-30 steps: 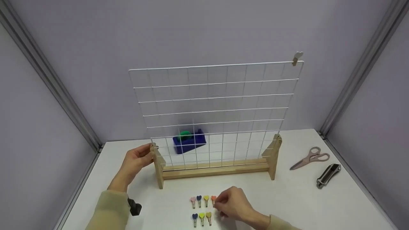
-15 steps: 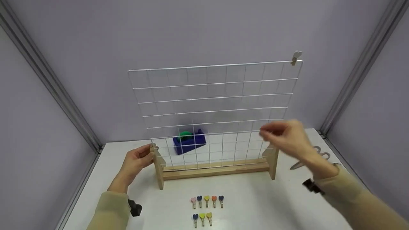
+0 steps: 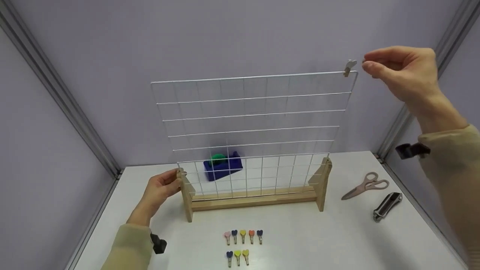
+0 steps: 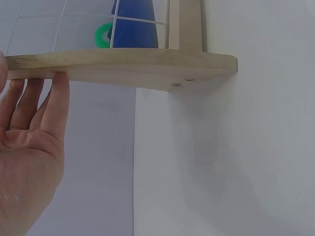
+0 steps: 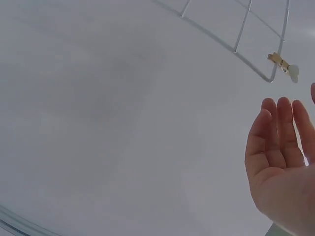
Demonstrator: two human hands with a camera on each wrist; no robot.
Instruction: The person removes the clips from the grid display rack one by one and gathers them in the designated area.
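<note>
White table (image 3: 337, 240) bears scissors (image 3: 365, 185); left hand (image 3: 161, 189) grips stand (image 3: 185, 195), right hand (image 3: 403, 71) released.

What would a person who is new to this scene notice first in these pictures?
First, the tall white wire grid panel standing in its wooden base at the table's middle, with one small pale heart-topped wooden clip on its top right corner. The right hand hovers beside that clip, not touching it, while the left hand holds the base's left foot. Eight coloured heart clips lie in two rows in front.
</note>
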